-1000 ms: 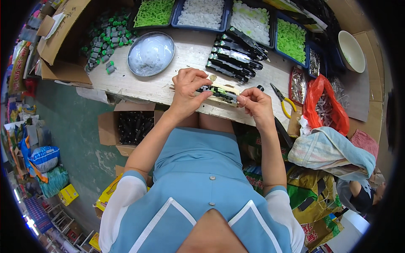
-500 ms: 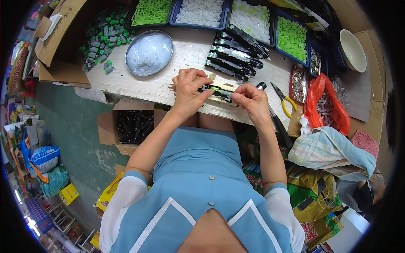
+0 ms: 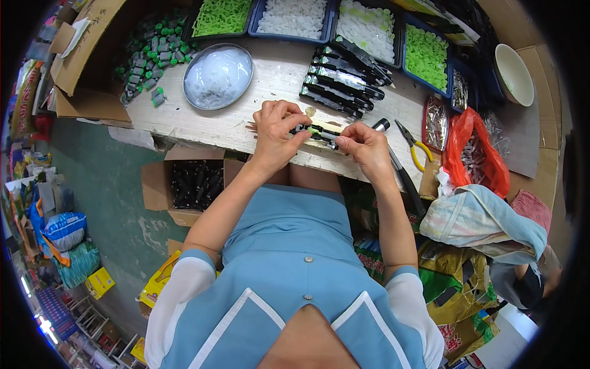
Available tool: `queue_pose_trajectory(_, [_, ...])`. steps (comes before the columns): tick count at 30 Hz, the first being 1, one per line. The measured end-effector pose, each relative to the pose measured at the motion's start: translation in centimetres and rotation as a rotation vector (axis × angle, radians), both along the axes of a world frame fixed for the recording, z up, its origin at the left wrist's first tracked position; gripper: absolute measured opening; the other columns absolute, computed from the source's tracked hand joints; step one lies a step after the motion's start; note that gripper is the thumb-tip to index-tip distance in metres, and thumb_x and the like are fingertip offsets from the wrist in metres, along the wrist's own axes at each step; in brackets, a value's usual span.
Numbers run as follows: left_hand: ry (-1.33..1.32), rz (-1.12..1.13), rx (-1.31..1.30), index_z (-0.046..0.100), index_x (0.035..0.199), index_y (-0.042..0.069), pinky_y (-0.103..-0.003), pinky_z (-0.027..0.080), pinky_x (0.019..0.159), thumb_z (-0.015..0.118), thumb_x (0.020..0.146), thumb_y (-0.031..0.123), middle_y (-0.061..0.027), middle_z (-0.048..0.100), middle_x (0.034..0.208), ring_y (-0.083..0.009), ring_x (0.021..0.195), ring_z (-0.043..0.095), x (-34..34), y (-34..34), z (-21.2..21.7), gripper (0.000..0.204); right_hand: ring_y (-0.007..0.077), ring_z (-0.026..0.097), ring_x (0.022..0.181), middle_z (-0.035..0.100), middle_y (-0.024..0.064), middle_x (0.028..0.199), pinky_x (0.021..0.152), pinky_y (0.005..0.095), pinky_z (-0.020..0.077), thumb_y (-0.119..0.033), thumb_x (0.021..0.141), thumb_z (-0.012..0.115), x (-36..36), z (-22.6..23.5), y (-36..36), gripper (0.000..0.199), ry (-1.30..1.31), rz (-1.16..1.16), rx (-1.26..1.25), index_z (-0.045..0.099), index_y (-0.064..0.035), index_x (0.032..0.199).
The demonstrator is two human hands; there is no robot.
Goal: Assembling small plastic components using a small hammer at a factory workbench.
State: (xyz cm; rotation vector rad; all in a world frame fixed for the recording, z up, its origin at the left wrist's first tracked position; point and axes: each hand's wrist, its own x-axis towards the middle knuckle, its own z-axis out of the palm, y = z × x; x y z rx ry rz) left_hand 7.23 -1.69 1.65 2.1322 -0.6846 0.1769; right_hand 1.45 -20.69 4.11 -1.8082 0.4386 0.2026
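Near the front edge of the worktable, a slim black plastic casing (image 3: 321,133) with a light-green part and a grey part in it lies between my two hands. My left hand (image 3: 275,130) pinches its left end with thumb and forefinger. At the other end, the fingertips of my right hand (image 3: 367,149) are closed on it; small details there are hidden by the fingers. Just beyond my hands lies a stack of similar black casings (image 3: 342,80). A round metal dish (image 3: 247,86) holding a whitish, glossy mass stands beyond my left hand.
Trays of green pieces (image 3: 426,58) and white pieces (image 3: 291,18) line the back. Grey-and-green cylinders (image 3: 150,64) lie at the left. Yellow-handled pliers (image 3: 419,154), a black-handled tool (image 3: 402,172) and a red bag (image 3: 470,144) are at right. Below is a box of black parts (image 3: 196,184).
My right fingers have shifted very slightly at the casing's right end. My left hand keeps its pinch, and the things on the table stay put.
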Motion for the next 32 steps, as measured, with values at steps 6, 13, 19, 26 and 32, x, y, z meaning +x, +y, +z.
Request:
queue_pose_trajectory(6, [-0.058, -0.044, 0.019, 0.065, 0.07, 0.015, -0.033, 0.026, 0.08, 0.07, 0.063, 0.01, 0.005, 0.055, 0.087, -0.0162, 0.094, 0.044, -0.1, 0.1, -0.1, 0.01, 0.0065, 0.05, 0.052, 0.057, 0.0026, 0.057, 0.048, 0.0215, 0.0388, -0.011, 0.072, 0.071, 0.5, -1.1, -0.3, 0.02, 0.033, -0.038, 0.069, 0.053, -0.0021, 0.072])
queue_pose_trajectory(13, [-0.095, -0.077, 0.039, 0.064, 0.067, 0.016, -0.033, 0.026, 0.078, 0.07, 0.061, 0.01, 0.0059, 0.055, 0.084, -0.0162, 0.091, 0.045, 0.1, 0.0, -0.2, 0.01, 0.0088, 0.05, 0.048, 0.056, 0.0032, 0.056, 0.046, 0.0228, 0.0386, -0.013, 0.067, 0.072, 1.2, -0.4, -0.3, 0.024, 0.133, -0.05, 0.045, 0.051, -0.0031, 0.071])
queue_pose_trajectory(19, [-0.11, -0.081, 0.044, 0.064, 0.066, 0.015, -0.033, 0.026, 0.077, 0.07, 0.061, 0.01, 0.0059, 0.056, 0.084, -0.0162, 0.09, 0.045, 0.2, 0.0, -0.1, 0.01, 0.0084, 0.051, 0.047, 0.056, 0.0044, 0.054, 0.045, 0.0241, 0.0392, -0.013, 0.067, 0.07, 0.8, 0.1, -0.2, 0.02, 0.12, 0.011, -0.134, 0.053, -0.0027, 0.066])
queue_pose_trajectory(26, [-0.103, -0.085, 0.048, 0.064, 0.066, 0.014, -0.033, 0.026, 0.076, 0.07, 0.061, 0.009, 0.0056, 0.056, 0.084, -0.0163, 0.089, 0.045, 0.4, 0.0, -0.2, 0.009, 0.0038, 0.041, 0.041, 0.052, -0.0008, 0.053, 0.036, 0.0195, 0.0276, -0.01, 0.072, 0.07, 0.9, 0.0, -0.1, 0.019, 0.045, -0.045, 0.008, 0.052, -0.0053, 0.066])
queue_pose_trajectory(32, [-0.128, -0.072, 0.076, 0.065, 0.067, 0.014, -0.034, 0.026, 0.079, 0.072, 0.06, 0.011, 0.0051, 0.056, 0.085, -0.0165, 0.092, 0.046, 0.5, -0.2, -0.3, 0.01, 0.0041, 0.042, 0.042, 0.052, -0.0009, 0.054, 0.037, 0.0201, 0.0281, -0.012, 0.071, 0.072, 1.6, -0.9, -1.0, 0.021, 0.095, 0.011, 0.021, 0.052, -0.0051, 0.069])
